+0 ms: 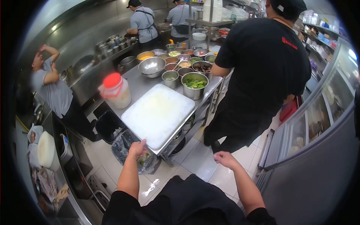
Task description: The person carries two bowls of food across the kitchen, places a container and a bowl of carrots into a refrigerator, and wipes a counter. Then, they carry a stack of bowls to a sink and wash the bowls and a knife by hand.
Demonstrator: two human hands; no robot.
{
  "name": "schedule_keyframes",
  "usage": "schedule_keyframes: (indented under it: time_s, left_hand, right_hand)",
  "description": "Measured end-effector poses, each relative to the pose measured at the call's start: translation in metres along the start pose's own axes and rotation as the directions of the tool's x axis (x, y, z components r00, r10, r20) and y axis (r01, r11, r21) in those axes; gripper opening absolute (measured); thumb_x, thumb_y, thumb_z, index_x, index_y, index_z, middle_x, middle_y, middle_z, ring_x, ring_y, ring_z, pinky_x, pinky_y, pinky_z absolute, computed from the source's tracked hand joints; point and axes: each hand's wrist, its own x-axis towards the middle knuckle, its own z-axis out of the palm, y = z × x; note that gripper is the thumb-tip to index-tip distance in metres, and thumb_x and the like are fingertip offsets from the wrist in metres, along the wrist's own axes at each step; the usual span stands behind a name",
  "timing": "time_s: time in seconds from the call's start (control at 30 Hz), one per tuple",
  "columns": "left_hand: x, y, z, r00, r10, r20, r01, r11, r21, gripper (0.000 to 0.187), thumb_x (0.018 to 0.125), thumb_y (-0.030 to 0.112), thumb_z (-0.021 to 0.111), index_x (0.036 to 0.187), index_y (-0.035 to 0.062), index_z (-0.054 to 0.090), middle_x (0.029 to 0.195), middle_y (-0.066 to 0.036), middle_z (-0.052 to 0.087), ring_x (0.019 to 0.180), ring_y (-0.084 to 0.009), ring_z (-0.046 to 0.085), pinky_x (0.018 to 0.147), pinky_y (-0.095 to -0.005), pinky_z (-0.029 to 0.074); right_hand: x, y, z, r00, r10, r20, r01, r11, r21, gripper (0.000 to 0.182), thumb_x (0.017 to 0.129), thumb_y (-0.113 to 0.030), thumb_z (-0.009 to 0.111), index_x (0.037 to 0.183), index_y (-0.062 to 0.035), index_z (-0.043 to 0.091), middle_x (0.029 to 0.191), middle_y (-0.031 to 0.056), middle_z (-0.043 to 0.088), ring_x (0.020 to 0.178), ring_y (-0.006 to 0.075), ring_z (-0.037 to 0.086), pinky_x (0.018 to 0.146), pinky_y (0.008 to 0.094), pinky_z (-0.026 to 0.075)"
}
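Note:
My left hand [138, 149] is beside the near corner of a large white cutting board [159, 114]. Its fingers are loosely bent and apart, and it holds nothing. The board lies on a steel table and bears a faint yellowish stain. Over the tiled floor to the right of the table, my right hand [225, 160] hangs in the air with its fingers curled in and nothing visible in them. A bin lined with a clear plastic bag [129, 148] stands below my left hand.
Several steel bowls and pots of ingredients, including a pot of green vegetables [195, 83], crowd the table's far end. A red-lidded tub [115, 90] stands left. A person in black [258, 71] is close on the right, near a glass-door fridge [318, 116]. Other people work farther off.

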Motion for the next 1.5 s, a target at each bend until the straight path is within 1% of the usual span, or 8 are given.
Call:
schedule_keyframes:
  time_s: [0.3,0.63,0.8,1.03,1.17,1.27,1.37,1.5]
  left_hand:
    - [0.017,0.017,-0.018,0.996,-0.076,0.048,0.069,0.987,0.148,0.035,0.089,0.034,0.07,0.086,0.0002,0.063,0.068,-0.005,0.059,0.054,-0.0139,0.053,0.043,-0.0281,0.037]
    - [0.035,0.024,-0.036,0.947,-0.28,0.159,0.234,0.938,0.256,0.051,0.078,0.046,0.079,0.095,-0.0006,0.067,0.083,-0.008,0.068,0.066,-0.0173,0.062,0.056,-0.0302,0.049]
    - [0.041,0.033,-0.041,0.906,-0.389,0.166,0.31,0.878,0.363,0.068,0.072,0.053,0.082,0.107,-0.0022,0.065,0.095,-0.011,0.07,0.081,-0.0213,0.066,0.064,-0.0331,0.052]
    - [0.03,0.029,-0.03,0.798,-0.602,-0.014,0.597,0.789,0.143,0.057,0.079,0.044,0.078,0.116,0.0033,0.062,0.104,-0.008,0.07,0.097,-0.0241,0.066,0.085,-0.0439,0.05]
    - [0.026,-0.035,-0.037,0.758,-0.619,-0.206,0.547,0.775,-0.316,0.041,0.082,0.03,0.075,0.102,-0.0024,0.061,0.089,-0.015,0.066,0.072,-0.0273,0.062,0.064,-0.0453,0.05]
    - [-0.005,0.014,0.02,0.738,-0.364,-0.568,0.545,0.818,0.184,0.076,0.086,0.048,0.067,0.139,-0.0017,0.044,0.13,-0.035,0.05,0.106,-0.0496,0.058,0.084,-0.0598,0.048]
    - [-0.016,0.003,0.038,0.707,0.079,-0.703,0.482,0.674,0.56,0.034,0.082,0.029,0.071,0.08,-0.0031,0.059,0.068,-0.012,0.059,0.057,-0.0236,0.054,0.051,-0.0446,0.043]
    - [-0.032,0.046,0.114,0.586,-0.202,-0.785,0.527,0.83,0.18,0.038,0.081,0.031,0.068,0.07,-0.004,0.058,0.055,-0.011,0.052,0.052,-0.0248,0.055,0.049,-0.0458,0.043]
  right_hand:
    - [0.149,-0.166,-0.072,0.962,-0.261,0.087,0.274,0.926,-0.261,0.044,0.089,-0.039,0.066,0.111,-0.0012,0.067,0.1,0.0142,0.07,0.091,0.0229,0.067,0.082,0.0335,0.053]
    - [0.301,-0.239,-0.174,0.993,-0.12,-0.006,0.11,0.931,-0.347,0.04,0.091,-0.038,0.066,0.106,-0.0009,0.068,0.092,0.0072,0.068,0.078,0.0147,0.065,0.074,0.0317,0.051]
    - [0.373,-0.247,-0.22,0.895,-0.317,-0.314,0.193,0.909,-0.369,0.048,0.083,-0.04,0.071,0.108,0.0018,0.068,0.097,0.0184,0.07,0.089,0.0278,0.068,0.082,0.0372,0.052]
    - [0.514,-0.254,-0.332,0.767,-0.258,-0.587,0.154,0.963,-0.221,0.059,0.083,-0.044,0.067,0.112,0.0065,0.064,0.113,0.0257,0.066,0.107,0.0355,0.064,0.091,0.0408,0.049]
    - [0.59,-0.273,-0.391,0.802,-0.267,-0.535,0.117,0.948,-0.297,0.061,0.085,-0.047,0.063,0.116,0.0048,0.063,0.119,0.0233,0.064,0.113,0.0349,0.061,0.095,0.0421,0.047]
    - [0.66,-0.279,-0.42,0.856,-0.269,-0.441,0.099,0.923,-0.371,0.061,0.085,-0.05,0.062,0.116,0.0027,0.064,0.123,0.0196,0.064,0.117,0.0343,0.059,0.098,0.046,0.045]
    - [0.703,-0.302,-0.433,0.955,-0.178,-0.238,0.037,0.866,-0.499,0.06,0.083,-0.051,0.063,0.114,0.0005,0.066,0.124,0.0162,0.064,0.118,0.034,0.058,0.099,0.0502,0.043]
    - [0.732,-0.322,-0.435,0.961,-0.276,-0.003,0.206,0.722,-0.661,0.051,0.081,-0.05,0.066,0.101,-0.0034,0.073,0.1,0.0169,0.071,0.094,0.0305,0.068,0.084,0.0398,0.051]
